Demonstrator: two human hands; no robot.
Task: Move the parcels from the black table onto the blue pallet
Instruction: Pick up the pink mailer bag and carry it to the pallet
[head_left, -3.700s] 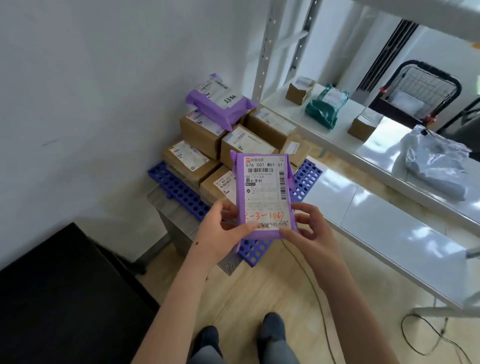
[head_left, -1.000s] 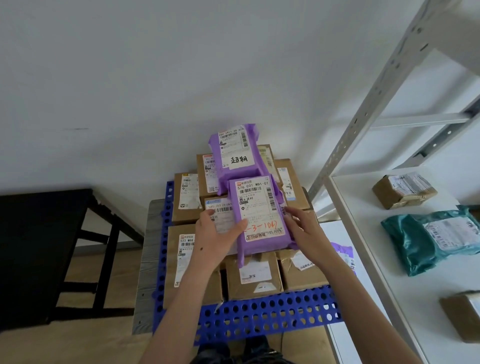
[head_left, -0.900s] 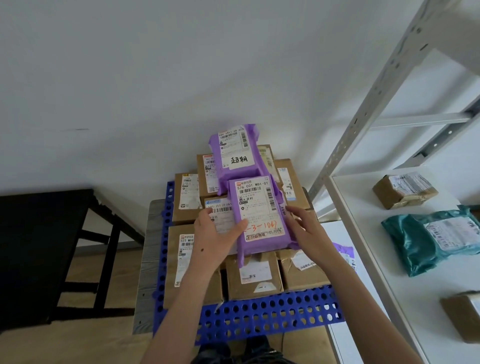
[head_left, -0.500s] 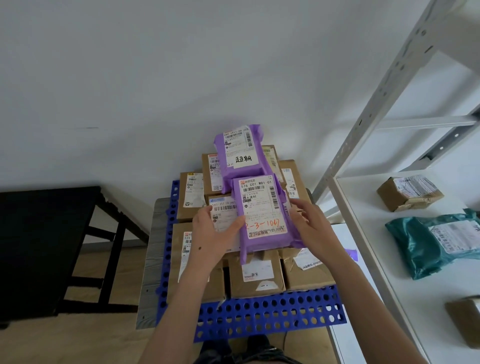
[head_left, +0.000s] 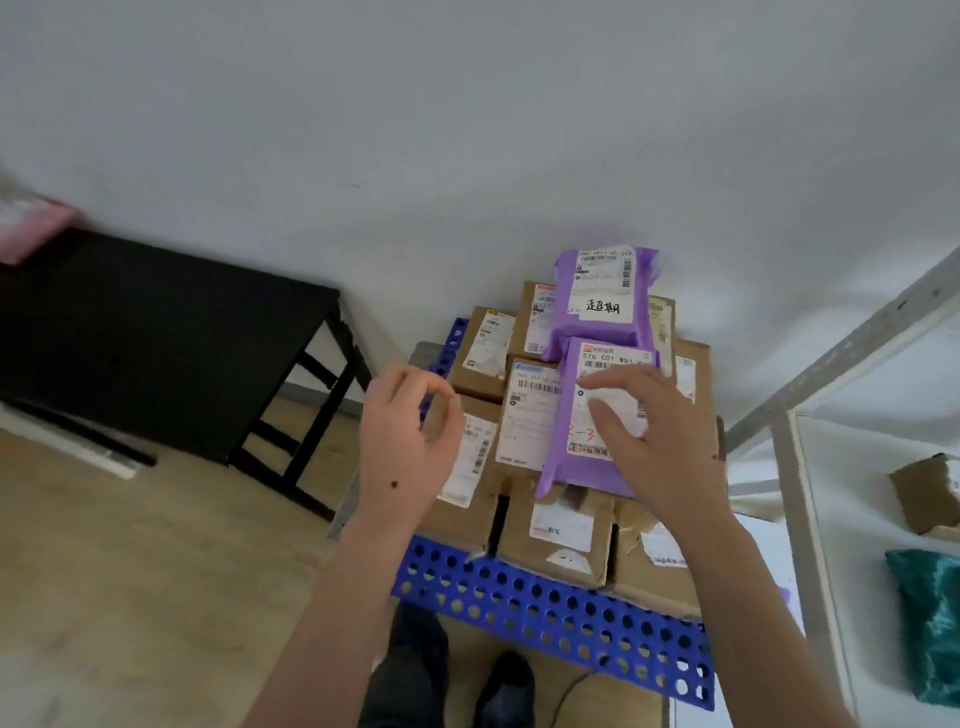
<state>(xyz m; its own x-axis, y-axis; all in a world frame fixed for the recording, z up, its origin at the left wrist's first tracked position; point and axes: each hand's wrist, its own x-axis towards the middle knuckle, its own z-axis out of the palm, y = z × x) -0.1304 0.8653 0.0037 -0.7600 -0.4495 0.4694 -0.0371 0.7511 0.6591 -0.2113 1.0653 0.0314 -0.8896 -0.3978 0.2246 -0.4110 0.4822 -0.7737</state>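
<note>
The purple mailer (head_left: 587, 415), a soft plastic bag with a white printed label and red handwriting, lay flat on top of the stacked cartons (head_left: 550, 530) on the pallet (head_left: 545, 603). A second purple mailer (head_left: 602, 296), also labelled, lay just behind it on higher cartons. The cartons were brown corrugated boxes, rectangular, taped and labelled. The pallet was rigid blue plastic, perforated with rows of round holes.

The right hand (head_left: 660, 441) hovered over the near mailer, palm down, fingers (head_left: 613, 382) spread apart and gripping nothing; contact with the label could not be confirmed. The left hand (head_left: 405, 441) hung to the left of the mailer, over the cartons, with its fingers (head_left: 431, 384) loosely curled and empty.

The table (head_left: 156, 322), matte black with square legs and cross braces, stood left of the pallet against the white wall. A pink soft parcel (head_left: 26, 228) showed, blurred, at its far left edge. A white shelf (head_left: 831, 467) on the right carried a brown parcel (head_left: 930, 493) and a glossy teal bag (head_left: 930, 618). The floor was pale wood-grain.
</note>
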